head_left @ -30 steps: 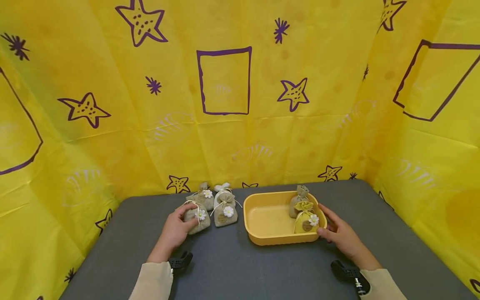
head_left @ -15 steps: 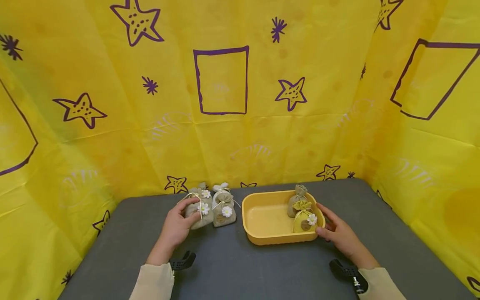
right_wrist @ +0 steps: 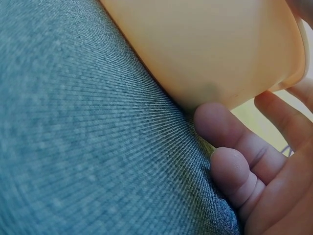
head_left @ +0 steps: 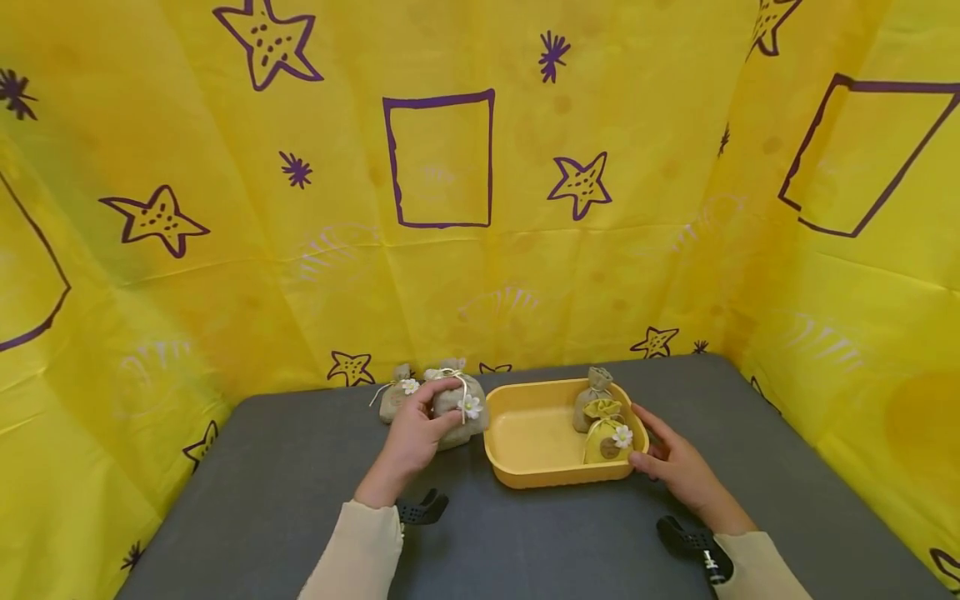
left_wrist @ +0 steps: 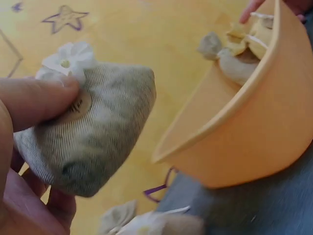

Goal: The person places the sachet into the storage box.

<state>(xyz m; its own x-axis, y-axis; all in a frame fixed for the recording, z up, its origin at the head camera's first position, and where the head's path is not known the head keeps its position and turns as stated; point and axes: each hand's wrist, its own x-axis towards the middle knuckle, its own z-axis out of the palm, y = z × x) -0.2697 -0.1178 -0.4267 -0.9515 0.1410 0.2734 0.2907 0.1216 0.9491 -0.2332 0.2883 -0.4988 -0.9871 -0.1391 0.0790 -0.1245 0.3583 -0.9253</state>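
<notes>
We see that the left hand (head_left: pixel 415 431) pinches a grey sachet (left_wrist: pixel 110 117) in the air, near the left end of the yellow tray (head_left: pixel 528 433); the right hand (head_left: pixel 681 473) holds the tray's right end.

Beyond the left hand (head_left: pixel 412 429), creased yellow cloth wall (head_left: pixel 442 275) printed with purple starfish (head_left: pixel 581 185); beneath that hand, dark grey tabletop (head_left: pixel 525 542).

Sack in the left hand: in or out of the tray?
Out. The left hand grips the sack outside the tray; the left wrist view shows a gap between the two.
</notes>
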